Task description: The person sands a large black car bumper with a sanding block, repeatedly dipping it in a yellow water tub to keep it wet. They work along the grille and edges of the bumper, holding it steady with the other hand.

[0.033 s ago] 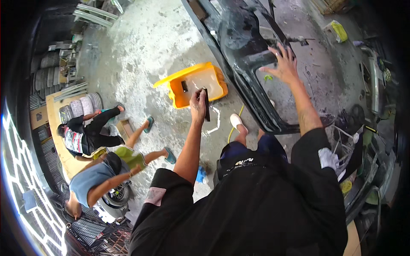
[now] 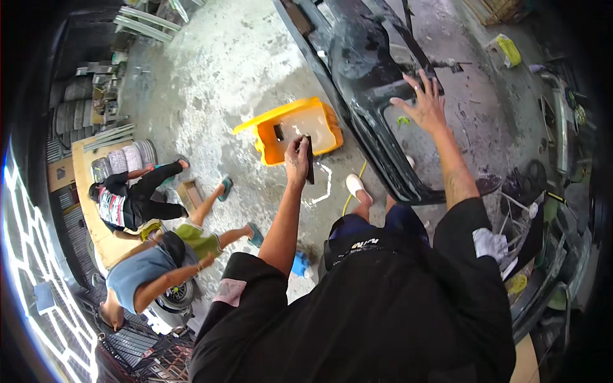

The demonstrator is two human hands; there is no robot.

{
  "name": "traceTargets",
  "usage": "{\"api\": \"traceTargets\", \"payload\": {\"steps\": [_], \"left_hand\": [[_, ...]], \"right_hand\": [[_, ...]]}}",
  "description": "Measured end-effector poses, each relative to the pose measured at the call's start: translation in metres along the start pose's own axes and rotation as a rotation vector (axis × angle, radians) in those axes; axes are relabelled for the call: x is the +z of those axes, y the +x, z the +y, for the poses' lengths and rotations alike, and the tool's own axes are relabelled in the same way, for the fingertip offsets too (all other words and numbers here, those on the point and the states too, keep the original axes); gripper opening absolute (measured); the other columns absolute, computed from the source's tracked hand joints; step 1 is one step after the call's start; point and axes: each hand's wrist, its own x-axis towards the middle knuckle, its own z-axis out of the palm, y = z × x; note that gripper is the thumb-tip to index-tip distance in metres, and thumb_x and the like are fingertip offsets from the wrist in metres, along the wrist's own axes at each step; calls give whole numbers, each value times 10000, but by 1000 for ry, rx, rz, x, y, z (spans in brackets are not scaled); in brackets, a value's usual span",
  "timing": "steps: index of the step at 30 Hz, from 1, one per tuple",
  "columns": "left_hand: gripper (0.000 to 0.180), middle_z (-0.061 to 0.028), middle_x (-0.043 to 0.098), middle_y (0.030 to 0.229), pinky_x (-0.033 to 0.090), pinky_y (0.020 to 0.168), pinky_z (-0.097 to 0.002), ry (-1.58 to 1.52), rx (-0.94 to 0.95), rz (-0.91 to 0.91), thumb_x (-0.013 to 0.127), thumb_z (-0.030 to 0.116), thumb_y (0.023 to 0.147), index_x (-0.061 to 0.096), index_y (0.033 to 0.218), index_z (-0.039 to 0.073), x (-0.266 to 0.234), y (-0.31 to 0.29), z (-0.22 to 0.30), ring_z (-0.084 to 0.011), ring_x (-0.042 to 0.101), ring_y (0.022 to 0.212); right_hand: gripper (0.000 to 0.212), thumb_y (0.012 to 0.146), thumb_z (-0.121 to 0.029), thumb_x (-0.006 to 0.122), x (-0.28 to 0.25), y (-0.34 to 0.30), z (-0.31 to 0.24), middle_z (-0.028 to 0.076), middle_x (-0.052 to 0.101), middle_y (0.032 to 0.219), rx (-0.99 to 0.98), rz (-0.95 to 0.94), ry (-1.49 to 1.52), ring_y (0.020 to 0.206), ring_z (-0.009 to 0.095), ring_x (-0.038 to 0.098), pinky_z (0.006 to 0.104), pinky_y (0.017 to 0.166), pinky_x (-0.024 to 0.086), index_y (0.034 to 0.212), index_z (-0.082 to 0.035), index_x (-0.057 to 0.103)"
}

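Observation:
My left hand [image 2: 297, 159] is closed around a narrow, dark, flat block [image 2: 310, 163], held upright in front of the yellow tub [image 2: 332, 132]. Cloudy, pale water [image 2: 306, 124] fills part of the tub, and a small black block [image 2: 278, 133] is at its left inner side. Over the large black car body panel [image 2: 364, 83], my right hand [image 2: 426, 108] is spread open with no object in it. Its fingers are near the panel's inner edge; whether they touch it I cannot tell. A small bright green scrap [image 2: 402, 120] shows through the panel's opening.
Two other people, one in a blue top [image 2: 142, 277] and one in black [image 2: 137, 198], are at the left by a wooden board [image 2: 86, 169] and stacked tyres [image 2: 131, 159]. A yellow hose [image 2: 355, 188] runs past my white shoe [image 2: 355, 186]. Car parts [image 2: 555, 268] crowd the right.
The view has shifted very slightly, so the tub and panel appear a little lower. Both hands keep nearly the same pose.

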Motion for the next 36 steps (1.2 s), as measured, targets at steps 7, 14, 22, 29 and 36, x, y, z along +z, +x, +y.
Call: {"api": "traceTargets", "payload": {"steps": [7,14,22,29,36], "left_hand": [[335,-43,688,891,549,696,-320,-149,-127,-160,661,313,1042,691,1197,17,8,18,35,-152,652,790],[317,-53,690,944,522,650,-322,206,-247,-535,627,350,1046,727,1094,53,-78,129,77,-136,603,739],[474,-56,625,802,469,527,-319,36,-255,-294,769,475,942,700,1066,23,-13,326,116,-145,592,630],[364,-155,739,1093,635,863,-483,-759,-262,-264,489,301,1064,676,1205,22,134,492,74,-316,740,973],[456,-147,730,1225,594,965,-406,-916,-123,-169,432,345,1118,663,1318,6,131,511,98,-299,725,1082]], "right_hand": [[413,1015,-570,624,57,1,42,134,410,1628,-100,413,-201,1535,569,225,780,1148,282,1233,-229,706],[441,1017,-582,620,29,11,1,173,344,1671,263,308,272,1549,562,196,715,1188,273,1179,-185,722],[649,871,-504,846,46,14,-9,234,342,1655,769,776,316,1537,486,286,566,1232,299,1276,-36,652],[334,802,-116,826,54,46,-26,35,704,1031,1281,567,1691,919,207,694,371,847,563,1110,-73,702],[537,803,-93,744,63,44,-19,67,694,1160,962,570,2017,1079,245,664,382,1011,529,1330,-22,667]]}}
